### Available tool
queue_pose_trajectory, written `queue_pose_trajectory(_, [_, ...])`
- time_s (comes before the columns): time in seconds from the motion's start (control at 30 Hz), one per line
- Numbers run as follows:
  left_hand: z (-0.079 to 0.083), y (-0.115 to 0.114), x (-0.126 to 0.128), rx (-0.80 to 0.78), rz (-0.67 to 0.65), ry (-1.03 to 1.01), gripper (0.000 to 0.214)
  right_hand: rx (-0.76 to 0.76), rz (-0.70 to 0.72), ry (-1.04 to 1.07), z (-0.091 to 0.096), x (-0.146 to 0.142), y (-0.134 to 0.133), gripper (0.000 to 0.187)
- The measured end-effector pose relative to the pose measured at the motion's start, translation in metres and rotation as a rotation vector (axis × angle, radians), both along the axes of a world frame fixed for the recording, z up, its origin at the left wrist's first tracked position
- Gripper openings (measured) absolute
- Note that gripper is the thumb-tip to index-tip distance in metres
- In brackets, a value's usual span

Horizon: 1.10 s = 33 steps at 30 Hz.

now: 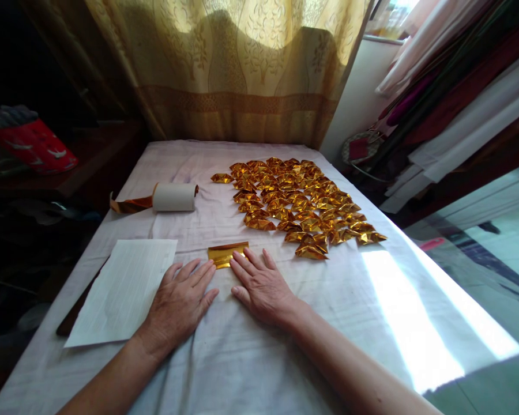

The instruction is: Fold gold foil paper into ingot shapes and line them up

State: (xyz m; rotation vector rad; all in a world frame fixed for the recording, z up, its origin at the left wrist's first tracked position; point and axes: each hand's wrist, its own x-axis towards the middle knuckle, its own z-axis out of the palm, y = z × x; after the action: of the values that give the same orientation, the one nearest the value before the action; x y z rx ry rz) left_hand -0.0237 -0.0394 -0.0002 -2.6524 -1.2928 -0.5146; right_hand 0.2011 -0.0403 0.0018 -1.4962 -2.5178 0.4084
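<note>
A small folded strip of gold foil paper [225, 253] lies on the white cloth of the table [225, 357]. My left hand [179, 302] rests flat, fingers spread, its fingertips touching the strip's near left corner. My right hand [262, 285] also lies flat with fingers stretched out, its fingertips at the strip's right end. Neither hand grips anything. Beyond the strip lies a large spread of several folded gold foil pieces [296, 199].
A white stack of paper sheets [123, 291] lies left of my left hand. A white roll with gold foil trailing out [173, 197] sits at the far left. A patterned curtain [242, 63] hangs behind the table. Folded fabrics [454, 98] are stacked at right.
</note>
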Motion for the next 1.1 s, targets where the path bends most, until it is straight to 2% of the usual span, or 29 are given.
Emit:
queue_pose_trajectory(0.23, [0.000, 0.003, 0.000, 0.011, 0.008, 0.009, 0.039, 0.044, -0.107, -0.019, -0.001, 0.025, -0.007, 0.048])
queue_pose_trajectory(0.47, [-0.005, 0.009, 0.000, 0.087, 0.001, -0.063, 0.035, 0.157, -0.272, 0.128, -0.005, 0.031, 0.014, 0.037])
queue_pose_trajectory(0.63, [-0.007, 0.008, 0.001, 0.063, 0.006, -0.081, 0.033, 0.176, -0.287, 0.225, -0.010, 0.026, 0.026, 0.031])
queue_pose_trajectory(0.8, [-0.007, 0.009, 0.000, 0.073, -0.009, -0.067, 0.032, 0.156, -0.336, 0.341, -0.014, 0.023, 0.027, 0.031])
queue_pose_trajectory(1.1, [-0.009, 0.009, -0.002, 0.094, -0.012, -0.057, 0.031, 0.134, -0.321, 0.490, -0.012, 0.024, 0.027, 0.029])
